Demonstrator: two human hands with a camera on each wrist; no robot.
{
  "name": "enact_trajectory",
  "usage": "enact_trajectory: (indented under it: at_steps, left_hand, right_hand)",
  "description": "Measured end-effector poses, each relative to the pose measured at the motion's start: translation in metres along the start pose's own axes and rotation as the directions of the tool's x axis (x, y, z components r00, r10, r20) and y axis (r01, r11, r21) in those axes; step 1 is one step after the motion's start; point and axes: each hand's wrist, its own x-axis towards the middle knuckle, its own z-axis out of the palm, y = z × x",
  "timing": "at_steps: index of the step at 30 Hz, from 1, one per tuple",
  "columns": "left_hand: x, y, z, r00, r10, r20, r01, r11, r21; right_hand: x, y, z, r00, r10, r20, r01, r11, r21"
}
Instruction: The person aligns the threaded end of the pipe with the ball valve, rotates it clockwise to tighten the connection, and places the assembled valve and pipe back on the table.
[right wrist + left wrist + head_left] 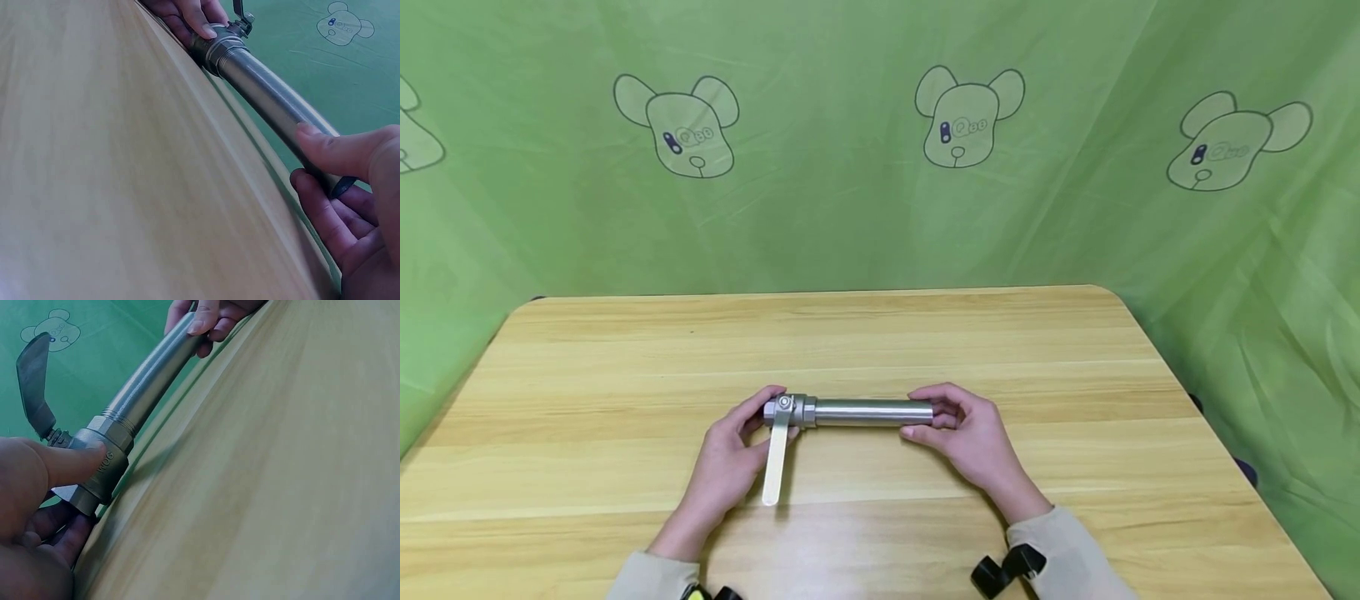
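A metal ball valve (pixel 805 410) with a flat lever handle (pixel 776 467) is joined to a steel pipe (pixel 868 412); threads show at the joint in both wrist views. My left hand (pixel 726 467) grips the valve body, its thumb (pixel 78 464) on the near side and fingers beneath. The lever points toward me in the head view. At the other end, my right hand (pixel 973 437) pinches the pipe between thumb (pixel 331 150) and fingers. The pipe's open end (pixel 342 185) faces the right palm. Pipe and valve lie level, left to right, low over the table.
The wooden table (pixel 820 342) has rounded far corners. Behind it and along both sides hangs a green cloth (pixel 835 208) printed with bear heads. Black camera mounts (pixel 1009 570) sit at the wrists, over light sleeves (pixel 1063 554).
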Motion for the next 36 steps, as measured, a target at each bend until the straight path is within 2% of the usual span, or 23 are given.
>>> enact_trajectory:
  at_steps: [13,26,36]
  left_hand:
    - [-0.0012,-0.0005,-0.0007,1.0,-0.007,0.0,0.007,1.0,0.02]
    - [-0.0013,-0.0009,-0.0004,1.0,-0.004,-0.009,0.004,1.0,0.023]
    - [-0.0013,-0.0001,-0.0002,1.0,-0.004,-0.009,0.004,1.0,0.016]
  right_hand:
    - [0.0013,0.0012,0.0004,0.999,0.052,-0.008,-0.052,0.997,-0.064]
    - [0.0027,-0.0028,0.0018,0.996,0.085,0.025,-0.086,0.996,0.014]
    - [0.0018,0.0,-0.0008,0.996,0.064,0.056,-0.063,0.998,-0.022]
